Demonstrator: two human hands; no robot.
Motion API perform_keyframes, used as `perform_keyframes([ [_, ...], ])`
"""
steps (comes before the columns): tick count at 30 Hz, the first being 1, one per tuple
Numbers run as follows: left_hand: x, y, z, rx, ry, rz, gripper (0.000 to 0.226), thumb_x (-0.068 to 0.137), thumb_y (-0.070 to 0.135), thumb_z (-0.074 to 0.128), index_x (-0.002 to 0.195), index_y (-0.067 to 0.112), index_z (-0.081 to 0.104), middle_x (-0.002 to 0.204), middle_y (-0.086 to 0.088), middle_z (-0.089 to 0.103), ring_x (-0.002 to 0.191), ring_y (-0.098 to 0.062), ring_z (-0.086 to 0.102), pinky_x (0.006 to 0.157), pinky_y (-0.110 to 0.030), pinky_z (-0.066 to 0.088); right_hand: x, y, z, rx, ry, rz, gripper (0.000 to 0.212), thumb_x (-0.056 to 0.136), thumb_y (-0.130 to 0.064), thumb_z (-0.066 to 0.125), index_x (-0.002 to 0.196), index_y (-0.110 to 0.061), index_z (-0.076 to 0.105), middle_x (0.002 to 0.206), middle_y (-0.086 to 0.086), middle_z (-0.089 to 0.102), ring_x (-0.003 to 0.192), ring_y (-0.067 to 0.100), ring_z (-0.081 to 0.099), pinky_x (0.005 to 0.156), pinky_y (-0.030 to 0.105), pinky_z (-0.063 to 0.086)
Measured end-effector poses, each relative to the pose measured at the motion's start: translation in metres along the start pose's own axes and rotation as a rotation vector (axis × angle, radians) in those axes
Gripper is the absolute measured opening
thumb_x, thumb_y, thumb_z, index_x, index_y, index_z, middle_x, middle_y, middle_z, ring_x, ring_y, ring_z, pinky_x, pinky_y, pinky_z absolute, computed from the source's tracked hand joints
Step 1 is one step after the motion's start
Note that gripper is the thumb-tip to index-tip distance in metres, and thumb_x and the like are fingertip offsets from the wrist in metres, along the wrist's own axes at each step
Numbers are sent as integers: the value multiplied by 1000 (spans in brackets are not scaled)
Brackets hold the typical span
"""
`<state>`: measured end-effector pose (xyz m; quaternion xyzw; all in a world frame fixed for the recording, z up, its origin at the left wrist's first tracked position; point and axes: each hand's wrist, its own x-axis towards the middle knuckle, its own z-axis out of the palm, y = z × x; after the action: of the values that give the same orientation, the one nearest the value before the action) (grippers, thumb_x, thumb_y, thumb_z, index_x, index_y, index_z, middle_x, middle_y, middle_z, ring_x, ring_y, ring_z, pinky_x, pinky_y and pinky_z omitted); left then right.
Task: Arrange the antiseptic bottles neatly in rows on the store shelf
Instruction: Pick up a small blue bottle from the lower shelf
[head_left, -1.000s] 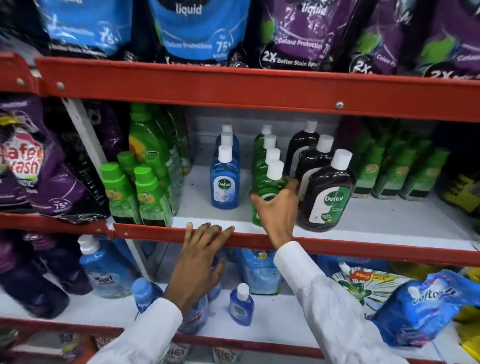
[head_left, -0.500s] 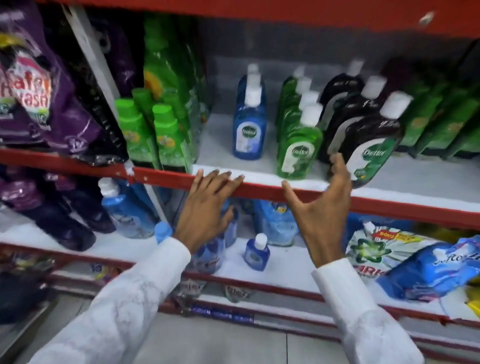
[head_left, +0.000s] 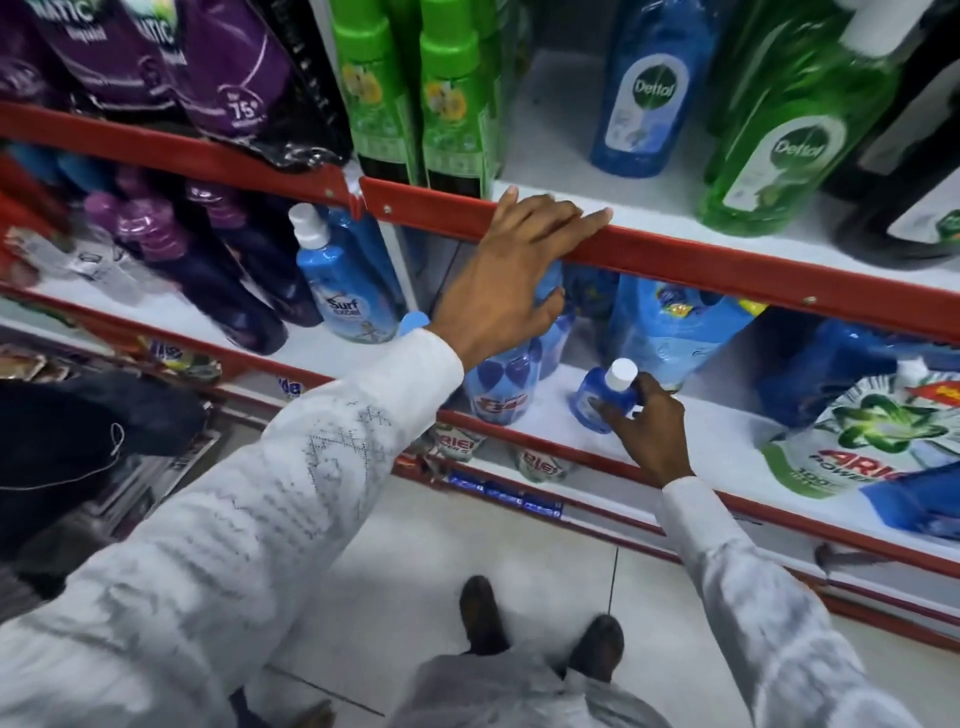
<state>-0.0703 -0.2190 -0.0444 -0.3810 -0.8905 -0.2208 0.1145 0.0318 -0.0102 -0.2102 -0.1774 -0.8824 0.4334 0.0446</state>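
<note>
I am closing my right hand (head_left: 644, 421) around the small blue antiseptic bottle (head_left: 602, 397) on the lower shelf (head_left: 727, 441); my left hand (head_left: 511, 265), open, is bracing on the red shelf edge (head_left: 727, 262). Next, judged: lifting it up to the blue row.

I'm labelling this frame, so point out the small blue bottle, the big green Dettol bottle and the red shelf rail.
small blue bottle (head_left: 597, 400): head view, on its body.
big green Dettol bottle (head_left: 789, 150): head view, on its label.
red shelf rail (head_left: 727, 265): head view, on its front face.
</note>
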Motion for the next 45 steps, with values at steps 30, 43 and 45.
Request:
perform_keyframes([
  [30, -7, 6, -3, -351, 219, -231, 75, 72, -3, 60, 141, 16, 38, 145, -3, 41, 132, -13, 40, 106, 3, 16, 73, -237, -137, 22, 272, -404, 36, 79, -33, 79, 107, -12, 70, 101, 6, 77, 91, 24, 72, 81, 44, 57],
  [43, 63, 15, -26, -492, 236, -440, 72, 66, 40, 63, 133, 18, 51, 130, -8, 66, 112, -23, 67, 96, -45, 56, 72, -229, -117, 113, 272, -361, 41, 76, -23, 84, 114, -12, 71, 105, 2, 79, 90, 7, 73, 78, 9, 54],
  [45, 71, 13, -25, -493, 221, -442, 54, 71, 30, 70, 123, 20, 60, 114, -4, 75, 98, -19, 73, 89, -37, 60, 68, -220, -110, 108, 301, -322, 38, 76, -19, 84, 110, -9, 73, 103, 4, 79, 87, 5, 72, 72, 0, 49],
])
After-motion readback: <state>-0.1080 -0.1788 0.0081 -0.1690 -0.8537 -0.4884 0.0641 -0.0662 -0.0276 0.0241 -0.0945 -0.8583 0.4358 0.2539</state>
